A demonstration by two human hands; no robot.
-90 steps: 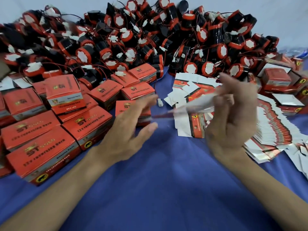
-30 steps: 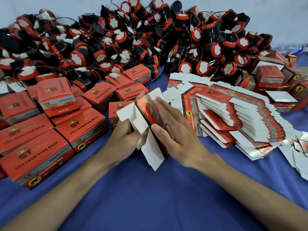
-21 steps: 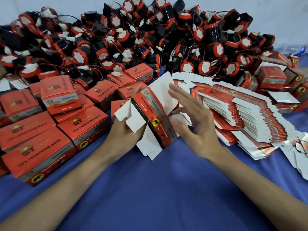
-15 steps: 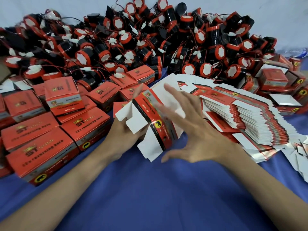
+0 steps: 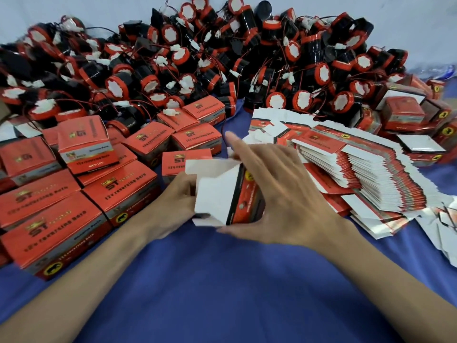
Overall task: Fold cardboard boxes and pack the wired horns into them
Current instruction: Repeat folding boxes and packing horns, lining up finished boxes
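**A:** What is seen nearest?

**B:** A bench [image 5: 222, 293] covered in blue cloth is seen. Two bare forearms are stretched across it from the near edge.

**A:** How is each grip set?

**B:** The left grip [image 5: 178, 206] is closed on the half-folded box [image 5: 217, 199] from its left side, with the fingertips hidden behind the white flaps. The right grip [image 5: 284, 194] is spread wide with straight fingers and laid over the box's orange side. Its thumb is stretched along the lower near edge, and the forefinger is pointed away.

**A:** Where is the box found?

**B:** It is held between both grips at the middle of the view. The white flaps are turned out to the left, and an orange panel with a black band is faced to the right. Whether it is lifted off the cloth or rested on it cannot be told.

**A:** What is laid beyond?

**B:** To the left, finished boxes [image 5: 118, 189] in orange are stacked closely, some two high. To the right, just beside the right grip, a fanned stack of flat boxes [image 5: 371, 174] is spread over the cloth. Farther right, more made-up boxes [image 5: 400, 112] are gathered, some with white flaps shown.

**A:** And farthest?

**B:** A heap of wired horns [image 5: 197, 58] is piled along the back of the bench. Black bodies, orange rims and white faces are seen, tangled with thin wires and white plugs. A pale backdrop [image 5: 74, 11] is seen behind them.
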